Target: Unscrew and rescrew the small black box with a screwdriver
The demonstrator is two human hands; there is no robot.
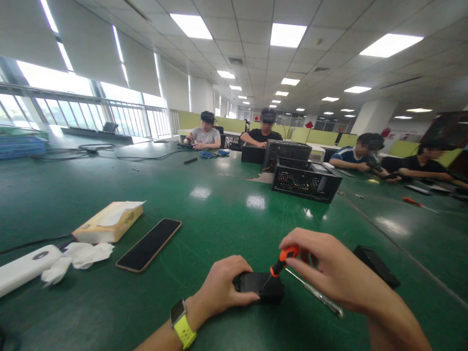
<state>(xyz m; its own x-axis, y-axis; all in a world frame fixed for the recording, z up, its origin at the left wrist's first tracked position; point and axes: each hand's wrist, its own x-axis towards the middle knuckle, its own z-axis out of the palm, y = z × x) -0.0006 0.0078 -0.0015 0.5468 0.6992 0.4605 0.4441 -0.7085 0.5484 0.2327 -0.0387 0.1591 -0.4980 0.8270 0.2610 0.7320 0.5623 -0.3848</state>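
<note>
A small black rectangular box (pixel 268 291) lies on the green table, and my left hand (pixel 228 285) is closed around its left end, thumb in front and fingers behind. My right hand (pixel 314 265) grips an orange-and-black screwdriver (pixel 280 263) by the end of its handle. The screwdriver tilts, its thin shaft pointing down and left to the top of the box, close to my left thumb. Beneath my right hand a slim metal rod (pixel 316 292) rests on the table. Beyond my right wrist sits another black piece (pixel 376 265), partly hidden by my arm.
To the left are a phone (pixel 149 245), a tissue pack (pixel 113 224), crumpled tissues (pixel 78 258) and a white device (pixel 29 268). Farther back stand open black computer cases (pixel 307 180). Several people sit around the far side. Another screwdriver (pixel 413 200) lies at far right.
</note>
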